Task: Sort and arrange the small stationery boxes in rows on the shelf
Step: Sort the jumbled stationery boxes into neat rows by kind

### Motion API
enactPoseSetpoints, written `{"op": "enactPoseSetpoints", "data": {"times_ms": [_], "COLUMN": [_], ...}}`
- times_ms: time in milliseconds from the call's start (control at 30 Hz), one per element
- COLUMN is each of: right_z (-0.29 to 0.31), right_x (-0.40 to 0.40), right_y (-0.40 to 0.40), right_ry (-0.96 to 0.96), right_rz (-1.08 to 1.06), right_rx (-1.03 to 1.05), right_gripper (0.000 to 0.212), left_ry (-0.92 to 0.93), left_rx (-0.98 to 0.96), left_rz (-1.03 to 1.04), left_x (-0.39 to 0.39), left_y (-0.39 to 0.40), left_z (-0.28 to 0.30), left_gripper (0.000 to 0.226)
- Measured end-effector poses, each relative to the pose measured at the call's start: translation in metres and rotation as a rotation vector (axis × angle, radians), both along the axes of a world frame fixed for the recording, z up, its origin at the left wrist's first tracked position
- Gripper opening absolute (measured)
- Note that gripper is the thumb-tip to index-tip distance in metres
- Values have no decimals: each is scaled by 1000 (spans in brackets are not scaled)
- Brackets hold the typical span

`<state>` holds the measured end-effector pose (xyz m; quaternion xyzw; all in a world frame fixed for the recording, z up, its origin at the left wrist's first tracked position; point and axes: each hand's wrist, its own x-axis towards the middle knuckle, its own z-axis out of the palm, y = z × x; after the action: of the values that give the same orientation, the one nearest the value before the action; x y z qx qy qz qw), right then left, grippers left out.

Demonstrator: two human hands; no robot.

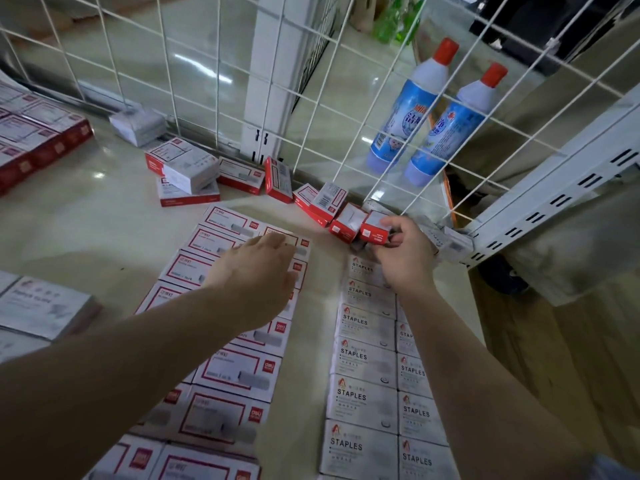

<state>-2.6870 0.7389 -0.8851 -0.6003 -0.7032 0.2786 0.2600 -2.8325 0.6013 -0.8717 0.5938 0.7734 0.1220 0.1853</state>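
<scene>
Reaching toward the back of the shelf, the right hand curls its fingers around a small red-and-white box at the near end of the loose heap, and that box is the one the coming move turns on. It lies right at this hand, up against the wire grid, with its long side running roughly left to right, while the other loose boxes trail away to the left along the grid. The left hand is farther from the heap; it hovers flat, fingers straight and holding nothing, over the 2 neat rows of red-bordered boxes. Just below the right hand runs the double row of grey staple boxes. I judge the gripped box belongs leftward with the red-bordered rows, a short carry across the bare gap between the 2 groups.
</scene>
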Motion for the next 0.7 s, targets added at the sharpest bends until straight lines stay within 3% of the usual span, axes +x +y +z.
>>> {"op": "enactPoseSetpoints", "data": {"times_ms": [233, 700], "right_z": [0, 3], "right_x": [-5, -4], "right_y": [-1, 5], "right_ry": [133, -82], "right_rz": [38, 32], "right_rx": [-31, 8], "right_gripper": [45, 35], "left_ry": [-32, -24], "left_rx": [2, 13], "left_rz": [-30, -25], "left_x": [-2, -1], "left_y": [-2, -1], "left_z": [2, 0], "left_gripper": [41, 42]}}
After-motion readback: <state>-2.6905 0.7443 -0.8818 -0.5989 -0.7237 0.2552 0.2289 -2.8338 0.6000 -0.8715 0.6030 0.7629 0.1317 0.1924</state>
